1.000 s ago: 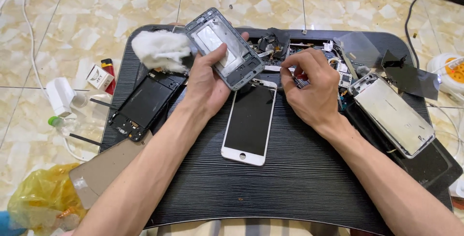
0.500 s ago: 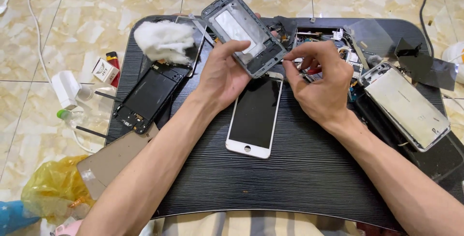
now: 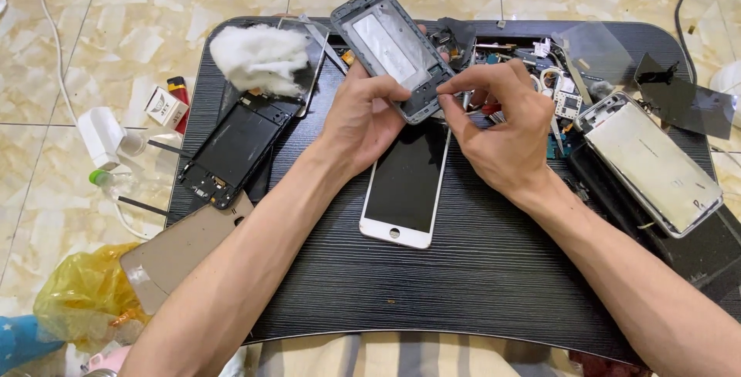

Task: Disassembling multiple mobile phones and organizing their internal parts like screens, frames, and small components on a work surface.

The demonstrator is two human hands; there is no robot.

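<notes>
Holding: left hand (image 3: 369, 118) grips a grey phone frame (image 3: 394, 51) from below, fingers wrapped on its lower end, frame tilted up over the far middle of the desk (image 3: 478, 284).
Right hand (image 3: 502, 126): thumb and forefinger pinched together at the frame's lower corner, touching it; a red-handled tool seems to sit under the palm, can't tell whether it is gripped.
Frame state: bare inside, silver plate showing, no board or screen in it.
Screen: white-bordered phone display (image 3: 405, 184) lies flat face up at desk centre, just under both hands, apart from the frame.
Progress: judging by this, frame is stripped and display separated; work now is on the frame's lower edge, nothing refitted yet.
Left edge: black phone chassis (image 3: 231, 149), cotton wad (image 3: 258, 57) at far left corner, tan back cover (image 3: 181, 250) hanging off the near left edge.
Right edge: silver phone body (image 3: 652, 165), dark film pieces (image 3: 687, 103) beyond it.
Far edge: heap of small parts (image 3: 552, 87), mixed, too small to sort out.
</notes>
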